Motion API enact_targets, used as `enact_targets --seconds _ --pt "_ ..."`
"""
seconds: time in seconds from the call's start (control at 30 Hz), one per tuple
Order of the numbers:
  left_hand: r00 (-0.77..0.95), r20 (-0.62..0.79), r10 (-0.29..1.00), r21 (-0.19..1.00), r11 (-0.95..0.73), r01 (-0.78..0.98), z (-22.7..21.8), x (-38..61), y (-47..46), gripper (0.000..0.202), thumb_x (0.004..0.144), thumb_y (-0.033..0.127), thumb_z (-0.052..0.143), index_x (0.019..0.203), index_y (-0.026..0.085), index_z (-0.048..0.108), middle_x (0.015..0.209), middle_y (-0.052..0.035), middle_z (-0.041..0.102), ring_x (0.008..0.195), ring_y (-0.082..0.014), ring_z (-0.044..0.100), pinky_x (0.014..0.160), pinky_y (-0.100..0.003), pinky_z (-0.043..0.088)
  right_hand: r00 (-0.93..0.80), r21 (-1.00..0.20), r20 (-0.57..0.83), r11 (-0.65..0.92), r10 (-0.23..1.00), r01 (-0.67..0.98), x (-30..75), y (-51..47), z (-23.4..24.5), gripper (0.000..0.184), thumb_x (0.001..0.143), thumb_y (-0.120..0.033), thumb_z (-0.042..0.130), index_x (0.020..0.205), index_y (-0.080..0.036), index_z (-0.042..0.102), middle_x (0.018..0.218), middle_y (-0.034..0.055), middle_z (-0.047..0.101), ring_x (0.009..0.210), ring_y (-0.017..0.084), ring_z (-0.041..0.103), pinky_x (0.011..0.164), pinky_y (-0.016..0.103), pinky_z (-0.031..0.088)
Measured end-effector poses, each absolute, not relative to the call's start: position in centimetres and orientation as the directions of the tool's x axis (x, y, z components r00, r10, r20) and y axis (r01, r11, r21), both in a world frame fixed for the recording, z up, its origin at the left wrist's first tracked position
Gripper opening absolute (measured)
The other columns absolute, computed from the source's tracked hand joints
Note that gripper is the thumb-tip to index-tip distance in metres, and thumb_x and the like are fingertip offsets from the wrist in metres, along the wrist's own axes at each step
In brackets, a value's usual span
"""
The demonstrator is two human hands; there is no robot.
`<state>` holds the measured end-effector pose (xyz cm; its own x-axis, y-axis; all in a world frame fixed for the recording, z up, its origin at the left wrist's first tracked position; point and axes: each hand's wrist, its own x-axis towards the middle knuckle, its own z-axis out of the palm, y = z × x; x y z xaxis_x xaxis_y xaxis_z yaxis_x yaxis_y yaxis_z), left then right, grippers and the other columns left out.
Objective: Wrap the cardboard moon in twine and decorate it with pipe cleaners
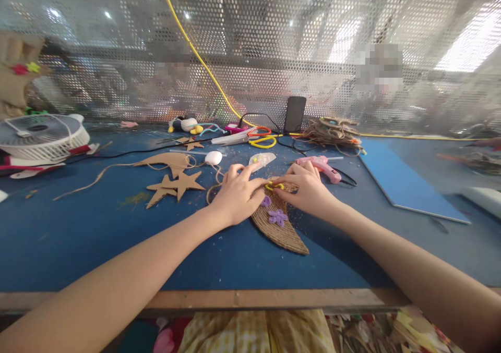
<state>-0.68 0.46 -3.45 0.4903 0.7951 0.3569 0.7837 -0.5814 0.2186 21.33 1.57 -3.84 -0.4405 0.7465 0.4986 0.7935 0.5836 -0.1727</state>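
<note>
A crescent wrapped in brown twine (282, 234) lies on the blue tabletop between my hands. One purple flower (277, 218) sits on its face, and a second purple piece (265, 201) shows beside my left thumb. My right hand (309, 187) pinches a small yellow flower-like piece (274, 186) at the crescent's upper part. My left hand (239, 195) rests over the left edge, thumb by the yellow piece and index finger stretched toward a translucent half-round piece (263, 160). The hands partly hide the yellow piece and the crescent's top.
Behind my right hand lies a pink glue gun (321, 166). Cardboard stars (183, 183), scissors (260, 138) and a white egg-shaped piece (213, 158) are to the left. A phone (295, 114), twine bundle (332, 131), blue board (410, 181) and white fan (45, 139) stand farther out.
</note>
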Motion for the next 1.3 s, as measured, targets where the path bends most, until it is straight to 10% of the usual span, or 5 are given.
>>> enact_targets --seconds 0.47,0.83,1.3 --pt "0.351 0.449 0.822 0.278 -0.501 0.819 -2.7 -0.9 0.4 0.028 0.095 0.027 0.047 0.096 0.02 0.074 0.115 -0.0058 0.067 0.112 -0.0282 0.047 0.105 -0.045 0.038 -0.44 -0.203 0.547 0.623 0.712 0.756 23.9 2.1 -0.1 0.029 0.096 -0.027 0.042 0.075 -0.019 0.06 0.081 0.0069 0.064 0.08 0.019 0.05 0.081 0.035 0.039" --pt "0.287 0.363 0.886 0.293 -0.402 0.868 -2.6 -1.2 0.3 0.036 0.092 0.025 0.045 0.083 0.02 0.08 0.113 -0.0061 0.072 0.107 -0.0284 0.055 0.101 -0.045 0.041 -0.606 -0.367 0.012 0.568 0.795 0.737 25.3 1.9 -0.8 0.028 0.083 -0.038 0.059 0.064 -0.02 0.067 0.059 -0.0024 0.061 0.054 0.012 0.046 0.054 0.028 0.031" --pt "0.208 0.368 0.906 0.338 -0.339 0.878 -2.9 -1.6 1.1 0.041 0.091 0.025 0.041 0.073 0.017 0.077 0.11 -0.012 0.072 0.111 -0.0291 0.06 0.102 -0.045 0.04 -0.54 -0.427 0.308 0.621 0.784 0.658 21.3 2.4 -3.6 0.024 0.092 -0.024 0.049 0.08 -0.018 0.069 0.086 0.0061 0.072 0.079 0.018 0.062 0.075 0.03 0.046"
